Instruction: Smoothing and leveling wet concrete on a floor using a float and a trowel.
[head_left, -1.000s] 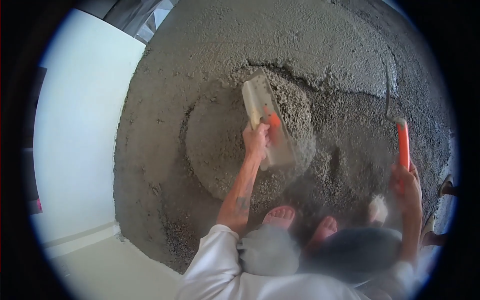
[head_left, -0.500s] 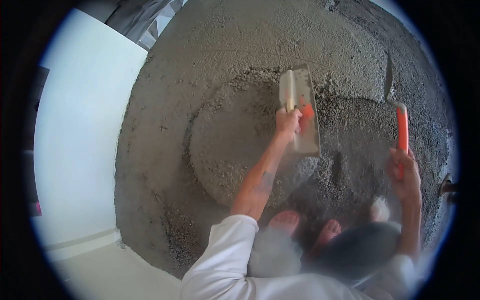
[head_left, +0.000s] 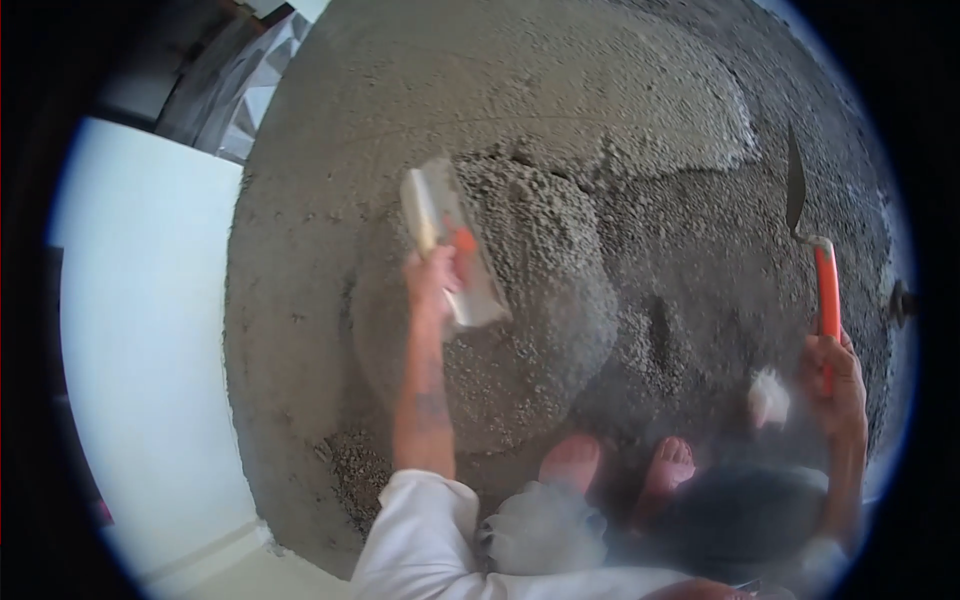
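My left hand [head_left: 434, 275] grips a flat metal float [head_left: 470, 295] by its pale handle, its body blurred, over a rough round patch of grey mortar [head_left: 540, 330]. The float has an orange smudge on its top. My right hand [head_left: 832, 370] is closed on the orange handle of a pointed trowel [head_left: 826, 275], raised at the right with its dark blade pointing away from me. Smoother mortar [head_left: 500, 70] spreads beyond the patch; darker, coarse mix [head_left: 700, 260] lies to the right.
A white wall [head_left: 150, 330] runs along the left, with a pale ledge at its foot. Grey faceted panels [head_left: 255, 115] stand at the top left. My feet [head_left: 672, 462] are at the lower edge. A pale object [head_left: 770, 400] lies by my right foot; a dark object [head_left: 900, 300] is at the right rim.
The float in my left hand moved right, then back left, ending farther left than at first. My right hand with the trowel shifted slightly right in view.
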